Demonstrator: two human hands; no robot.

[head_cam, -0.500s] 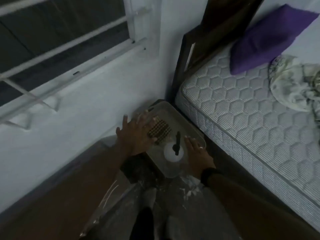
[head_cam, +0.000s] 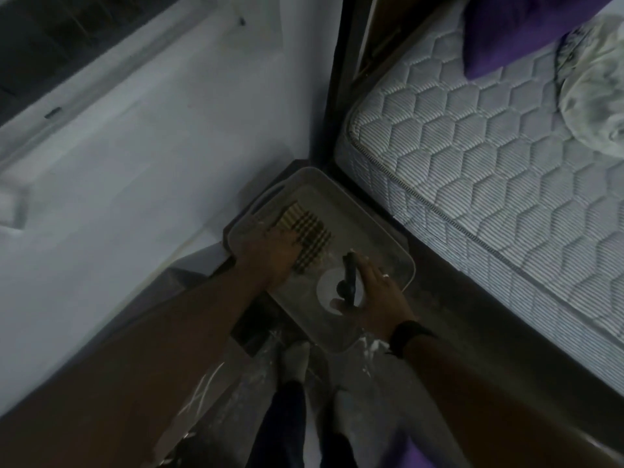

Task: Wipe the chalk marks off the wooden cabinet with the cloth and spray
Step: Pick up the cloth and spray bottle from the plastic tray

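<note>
A grey plastic tray sits on the dark cabinet top between wall and bed. In the tray lie a checked cloth and a white spray bottle with a black trigger head. My left hand lies on the near end of the cloth; its fingertips are hidden, so I cannot tell whether they grip it. My right hand is around the spray bottle's black head, thumb below it and fingers along its right side. White chalk smears show on the cabinet just below the tray.
A bare quilted mattress with a purple pillow and a crumpled cloth fills the right. A dark headboard stands behind the tray. The white wall and window are on the left. My socked feet are below.
Both hands moved down into the tray. The left came onto the cloth, and the right went from the tray's rim to the spray bottle's head. The camera leaned closer.
</note>
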